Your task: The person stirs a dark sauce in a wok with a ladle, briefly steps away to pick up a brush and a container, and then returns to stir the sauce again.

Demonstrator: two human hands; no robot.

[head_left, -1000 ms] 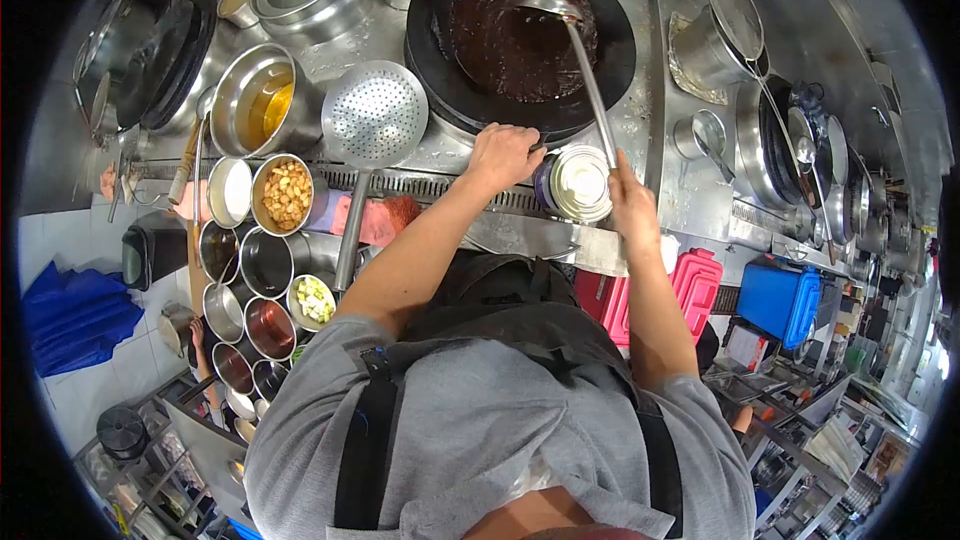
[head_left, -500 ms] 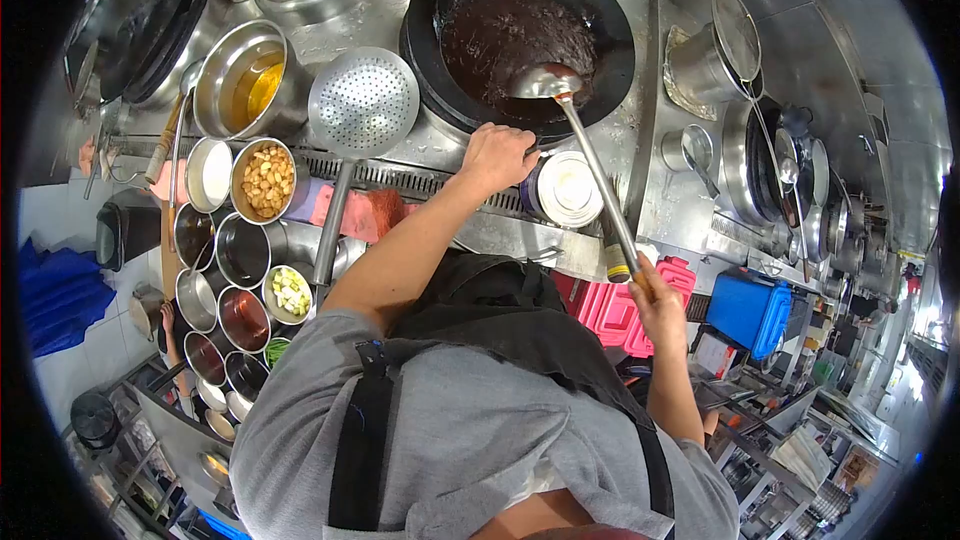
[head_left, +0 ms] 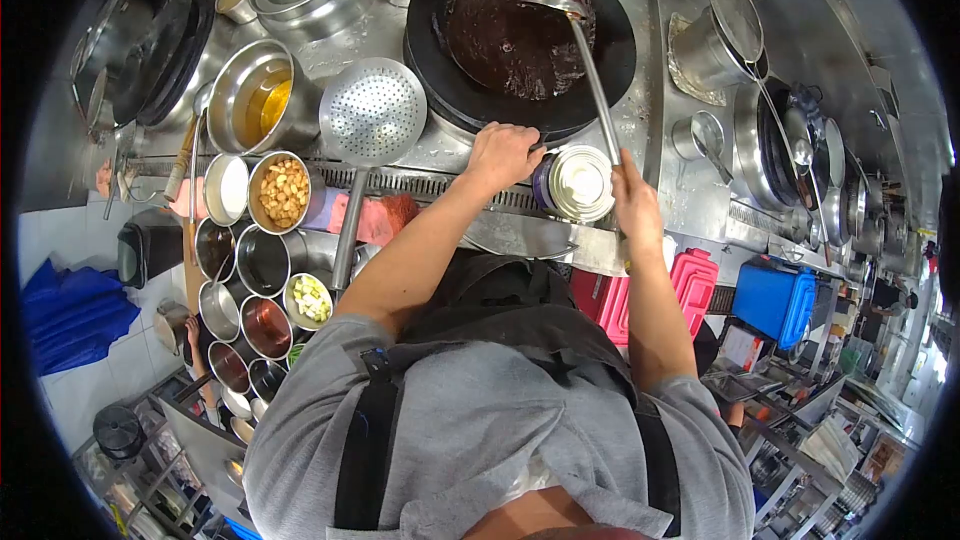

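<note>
A black wok (head_left: pixel 425 60) holds a dark brown, glossy liquid. My left hand (head_left: pixel 505 155) is closed at the wok's near rim, fingers curled down around what seems to be its handle, which the hand covers. My right hand (head_left: pixel 636 205) is wrapped around the handle of a long metal ladle (head_left: pixel 597 80). The ladle's bowl lies in the liquid at the far right part of the wok. Just right of my left hand stands a tin-like round container (head_left: pixel 580 185) with a white top.
Left of the wok lies a perforated strainer (head_left: pixel 372 110). Beyond it are a steel pot with yellow liquid (head_left: pixel 255 95), a bowl of browned cubes (head_left: pixel 279 192) and several ingredient pots. A sieve on a pot (head_left: pixel 735 15) stands right. Pink bins (head_left: pixel 693 285) and a blue bin (head_left: pixel 768 300) sit below.
My right hand has moved up and forward, pushing the ladle from the near right of the wok to its far side. My left hand stays at the near rim.
</note>
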